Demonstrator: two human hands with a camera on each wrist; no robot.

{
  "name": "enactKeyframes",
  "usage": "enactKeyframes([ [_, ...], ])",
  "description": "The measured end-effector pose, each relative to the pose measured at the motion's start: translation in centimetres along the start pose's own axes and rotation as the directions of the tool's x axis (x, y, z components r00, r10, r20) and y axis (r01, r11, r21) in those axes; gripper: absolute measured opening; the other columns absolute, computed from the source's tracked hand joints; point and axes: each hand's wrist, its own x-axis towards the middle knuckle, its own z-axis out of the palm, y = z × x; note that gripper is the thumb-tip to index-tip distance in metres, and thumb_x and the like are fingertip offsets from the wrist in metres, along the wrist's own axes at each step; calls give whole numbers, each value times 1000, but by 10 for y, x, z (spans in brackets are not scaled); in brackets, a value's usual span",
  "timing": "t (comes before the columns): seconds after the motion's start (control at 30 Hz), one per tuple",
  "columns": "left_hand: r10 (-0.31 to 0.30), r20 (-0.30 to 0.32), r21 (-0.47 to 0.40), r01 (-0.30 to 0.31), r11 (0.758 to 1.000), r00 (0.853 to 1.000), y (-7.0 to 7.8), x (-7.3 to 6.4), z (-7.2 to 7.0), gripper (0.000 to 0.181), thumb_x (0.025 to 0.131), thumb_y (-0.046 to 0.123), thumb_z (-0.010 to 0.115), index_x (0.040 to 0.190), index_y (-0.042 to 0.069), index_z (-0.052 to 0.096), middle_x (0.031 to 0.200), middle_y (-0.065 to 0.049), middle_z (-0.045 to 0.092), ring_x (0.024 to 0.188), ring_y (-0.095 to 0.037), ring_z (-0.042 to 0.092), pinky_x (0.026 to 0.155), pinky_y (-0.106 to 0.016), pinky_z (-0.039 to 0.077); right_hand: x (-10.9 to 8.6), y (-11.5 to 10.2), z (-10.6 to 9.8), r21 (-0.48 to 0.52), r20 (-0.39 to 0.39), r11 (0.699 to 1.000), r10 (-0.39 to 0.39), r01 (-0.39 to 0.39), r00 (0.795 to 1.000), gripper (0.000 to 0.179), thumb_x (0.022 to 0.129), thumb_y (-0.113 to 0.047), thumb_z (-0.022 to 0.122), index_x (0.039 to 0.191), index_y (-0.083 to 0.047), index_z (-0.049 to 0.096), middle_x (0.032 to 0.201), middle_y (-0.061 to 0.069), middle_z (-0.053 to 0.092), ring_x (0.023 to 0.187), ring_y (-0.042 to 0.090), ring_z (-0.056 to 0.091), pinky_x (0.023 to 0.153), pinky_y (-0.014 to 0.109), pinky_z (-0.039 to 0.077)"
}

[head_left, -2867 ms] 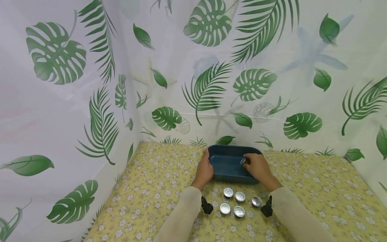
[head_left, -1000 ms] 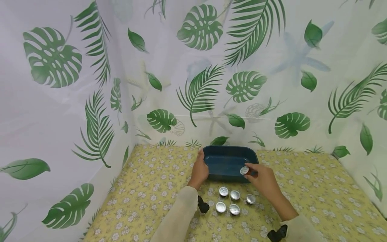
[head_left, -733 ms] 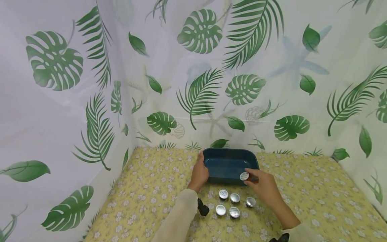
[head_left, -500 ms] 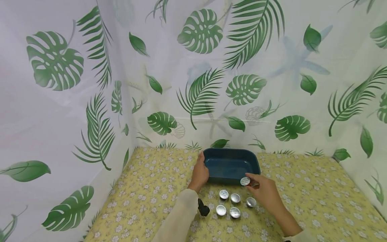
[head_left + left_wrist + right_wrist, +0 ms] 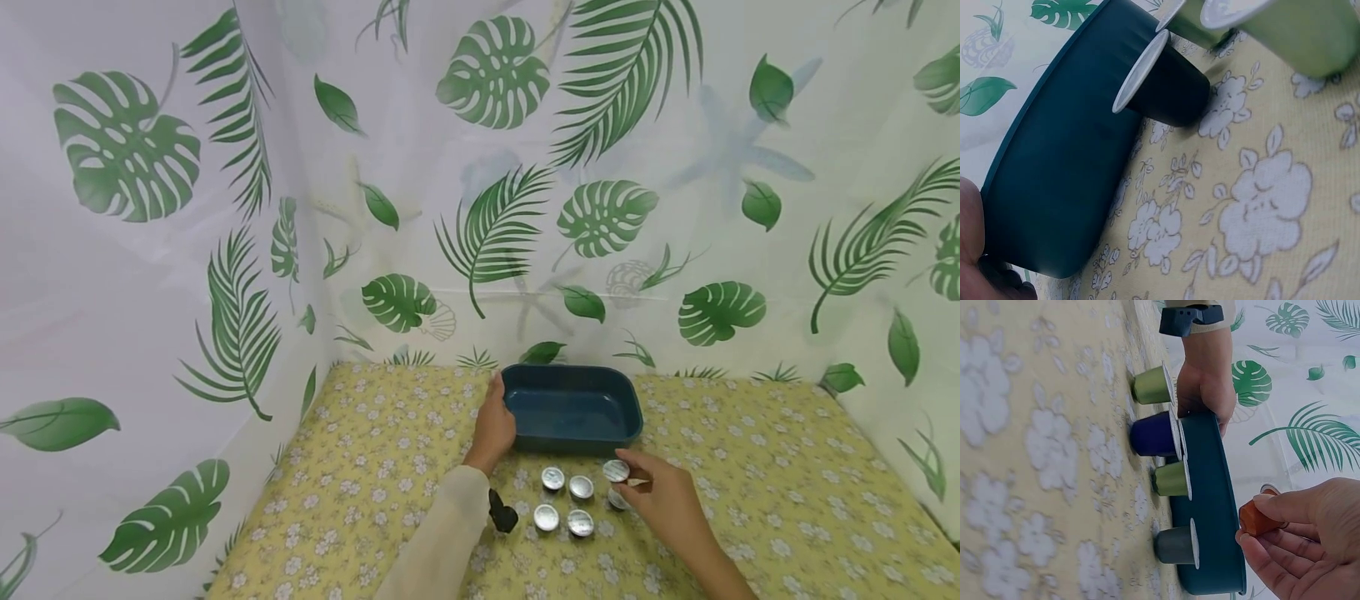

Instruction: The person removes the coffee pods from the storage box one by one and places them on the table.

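Observation:
My right hand (image 5: 667, 496) pinches an orange coffee capsule (image 5: 1259, 517) between thumb and fingers, its silver lid facing up in the head view. The capsule is just in front of the right end of the dark teal baking dish (image 5: 570, 442). Below it, a capsule (image 5: 617, 500) on the cloth is partly hidden by the hand. My left hand (image 5: 493, 429) grips the dish's left end; some of its fingers are hidden. Several more capsules stand lid up before the dish, including a green capsule (image 5: 1152, 385), a dark blue capsule (image 5: 1155, 434) and a grey capsule (image 5: 1175, 544).
A yellow floral cloth (image 5: 390, 500) covers the table. Behind the dish rises a white curtain (image 5: 645, 325) with green leaf prints, and another stretch of it runs along the left. No capsule shows inside the dish.
My right hand has drawn the orange capsule out of the dish, over its front rim and down towards the standing capsules. My left hand has kept its grip on the dish.

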Motion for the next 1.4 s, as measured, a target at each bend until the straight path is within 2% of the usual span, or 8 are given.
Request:
enactKeyframes([
  [0.13, -10, 6, 5, 10, 1000, 1000, -1, -1, 2, 66, 108, 1, 33, 165, 21, 7, 170, -4, 4, 50, -20, 50, 52, -32, 35, -9, -1, 0, 15, 38, 996, 88, -89, 995, 51, 80, 2, 83, 128, 2, 68, 108, 14, 74, 88, 22, 72, 69, 24, 58],
  [0.23, -16, 2, 12, 16, 1000, 1000, -1, -1, 2, 66, 108, 1, 33, 165, 21, 7, 170, -5, 4, 53, -25, 53, 52, -32, 34, -15, 0, 0, 23, 46, 993, 114, -115, 992, 50, 80, 2, 83, 128, 3, 68, 110, 16, 74, 89, 23, 73, 69, 25, 58],
  [0.47, 4, -18, 20, -4, 1000, 1000, -1, 2, 1, 66, 108, 1, 33, 165, 20, 7, 170, -8, 8, 96, -33, 66, 59, -35, 37, -24, 4, 2, 25, 13, 992, 126, -126, 992, 47, 81, 3, 83, 126, 2, 70, 113, 19, 73, 92, 26, 74, 66, 22, 57],
  [0.6, 2, -13, 18, -2, 1000, 1000, -2, 3, 1, 66, 108, 1, 33, 165, 21, 6, 170, -9, 8, 84, -27, 67, 58, -35, 38, -31, 4, 4, 17, -3, 991, 132, -132, 991, 46, 81, 1, 83, 125, 0, 71, 112, 16, 73, 93, 26, 73, 65, 21, 57],
  [0.67, 2, -7, 17, -2, 1000, 1000, -2, 3, 1, 66, 108, 1, 33, 165, 21, 6, 170, -10, 8, 66, -23, 60, 56, -35, 37, -34, 4, 5, 6, -13, 991, 130, -130, 991, 47, 80, 1, 84, 125, -1, 71, 110, 14, 74, 93, 26, 72, 65, 22, 56],
  [0.77, 1, -9, 18, -1, 1000, 1000, -2, 3, 2, 66, 109, 2, 33, 165, 22, 6, 170, -9, 8, 56, -19, 53, 56, -34, 36, -38, 4, 6, 3, -19, 990, 141, -141, 990, 48, 79, 0, 84, 126, -1, 71, 106, 11, 75, 90, 25, 70, 65, 22, 56],
  [1.13, -11, -5, 25, 11, 1000, 1000, 2, -1, 0, 65, 109, 1, 33, 165, 21, 6, 170, -5, 6, 55, -21, 53, 54, -33, 34, -48, 7, 14, 65, 55, 958, 276, -279, 960, 48, 81, -4, 84, 127, -3, 71, 110, 13, 74, 90, 21, 71, 66, 23, 55],
  [1.4, -3, -2, 5, 3, 1000, 1000, 4, -3, -1, 66, 108, 0, 33, 165, 19, 6, 170, -7, 5, 57, -20, 53, 56, -34, 34, -52, 9, 19, 124, 86, 938, 314, -323, 945, 45, 79, -1, 85, 122, -1, 72, 104, 13, 74, 75, 16, 72, 65, 27, 58],
])
